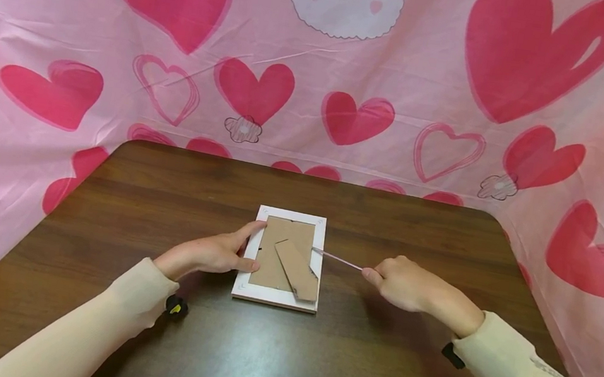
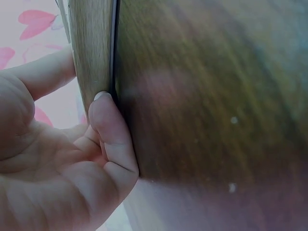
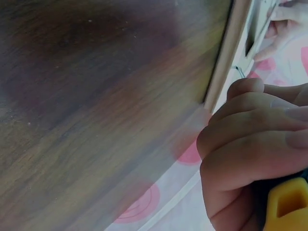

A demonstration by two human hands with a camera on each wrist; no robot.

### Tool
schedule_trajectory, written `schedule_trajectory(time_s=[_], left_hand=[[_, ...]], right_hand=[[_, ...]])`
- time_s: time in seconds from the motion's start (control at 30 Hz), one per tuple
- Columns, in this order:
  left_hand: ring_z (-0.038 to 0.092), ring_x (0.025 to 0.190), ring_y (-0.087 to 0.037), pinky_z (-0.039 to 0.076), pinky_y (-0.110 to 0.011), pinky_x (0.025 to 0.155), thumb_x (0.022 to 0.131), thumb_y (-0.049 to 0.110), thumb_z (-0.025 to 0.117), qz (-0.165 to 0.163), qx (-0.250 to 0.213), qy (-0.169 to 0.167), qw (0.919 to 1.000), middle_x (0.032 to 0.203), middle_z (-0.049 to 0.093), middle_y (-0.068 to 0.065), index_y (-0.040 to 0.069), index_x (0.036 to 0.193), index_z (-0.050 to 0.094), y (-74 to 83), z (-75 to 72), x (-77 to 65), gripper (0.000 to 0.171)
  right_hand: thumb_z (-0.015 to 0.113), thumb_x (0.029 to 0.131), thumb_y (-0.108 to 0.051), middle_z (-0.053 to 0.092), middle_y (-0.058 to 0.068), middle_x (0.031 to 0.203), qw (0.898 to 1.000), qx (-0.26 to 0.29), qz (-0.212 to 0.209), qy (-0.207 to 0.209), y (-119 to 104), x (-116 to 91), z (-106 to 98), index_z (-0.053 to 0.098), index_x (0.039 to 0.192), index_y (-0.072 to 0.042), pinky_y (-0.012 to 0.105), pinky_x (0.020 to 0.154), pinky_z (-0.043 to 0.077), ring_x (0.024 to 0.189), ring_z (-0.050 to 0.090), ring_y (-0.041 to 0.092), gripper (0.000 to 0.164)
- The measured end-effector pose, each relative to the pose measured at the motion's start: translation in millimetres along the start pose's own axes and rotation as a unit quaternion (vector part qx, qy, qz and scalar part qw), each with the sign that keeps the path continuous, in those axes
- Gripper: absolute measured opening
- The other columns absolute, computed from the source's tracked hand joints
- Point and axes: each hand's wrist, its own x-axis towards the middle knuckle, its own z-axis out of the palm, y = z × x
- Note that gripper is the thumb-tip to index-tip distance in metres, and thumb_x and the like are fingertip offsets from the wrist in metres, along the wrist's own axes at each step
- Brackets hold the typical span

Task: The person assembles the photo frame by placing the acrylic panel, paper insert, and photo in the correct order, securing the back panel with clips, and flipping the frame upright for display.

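A white picture frame (image 1: 274,297) lies face down on the brown table. Its backing is brown cardboard (image 1: 287,230), with a slanted cardboard stand leg (image 1: 297,267) on top. My left hand (image 1: 216,252) holds the frame by its left side; in the left wrist view, curled fingertips press against the wooden edge (image 2: 91,53). My right hand (image 1: 410,283) grips a screwdriver, whose yellow and black handle (image 3: 288,204) shows in the palm. From the fist its thin shaft (image 1: 340,259) runs left, and the tip meets the frame's right inner edge beside the backing.
The dark wooden table (image 1: 166,177) has rounded far corners. A pink cloth (image 1: 308,55) with red hearts and white faces hangs behind it and along both sides. Black devices (image 1: 176,308) sit at the cuffs of the cream sleeves.
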Motion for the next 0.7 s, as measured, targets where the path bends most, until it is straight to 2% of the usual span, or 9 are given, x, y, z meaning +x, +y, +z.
schedule_trajectory(time_s=[0.1,0.2,0.5,0.7], left_hand=[[0.048,0.120,-0.036,0.039,-0.055,0.108,0.100,0.027,0.075,-0.001,0.003,0.002,1.0000,0.122,0.049,-0.020,0.015,0.170,0.010,0.2,-1.0,0.3,0.096],[0.049,0.108,-0.031,0.039,-0.048,0.098,0.100,0.026,0.075,0.000,0.006,0.003,1.0000,0.109,0.047,-0.016,0.015,0.169,0.011,0.1,-1.7,1.1,0.095],[0.048,0.094,-0.026,0.040,-0.042,0.086,0.100,0.026,0.075,0.004,0.013,0.005,0.9999,0.101,0.045,-0.013,0.015,0.169,0.012,-0.2,-1.8,1.9,0.094],[0.048,0.090,-0.025,0.040,-0.040,0.084,0.100,0.026,0.076,0.008,0.013,0.007,0.9999,0.100,0.046,-0.013,0.015,0.169,0.013,-0.2,-0.8,2.2,0.094]], right_hand=[[0.050,0.113,-0.034,0.039,-0.005,0.065,1.000,-0.009,0.001,0.004,-2,1,1,0.068,0.077,-0.013,0.035,0.064,0.041,0.063,0.043,0.013,0.045],[0.049,0.113,-0.033,0.038,-0.005,0.065,1.000,-0.020,0.003,0.006,-6,2,-1,0.063,0.072,-0.014,0.035,0.065,0.042,0.062,0.043,0.014,0.047],[0.048,0.113,-0.034,0.039,-0.005,0.064,0.998,-0.055,0.007,0.004,-14,0,-3,0.053,0.067,-0.017,0.037,0.070,0.046,0.063,0.047,0.014,0.050],[0.048,0.113,-0.037,0.041,-0.004,0.064,0.997,-0.072,0.017,0.004,-19,0,-5,0.050,0.065,-0.018,0.037,0.069,0.046,0.063,0.049,0.014,0.052]])
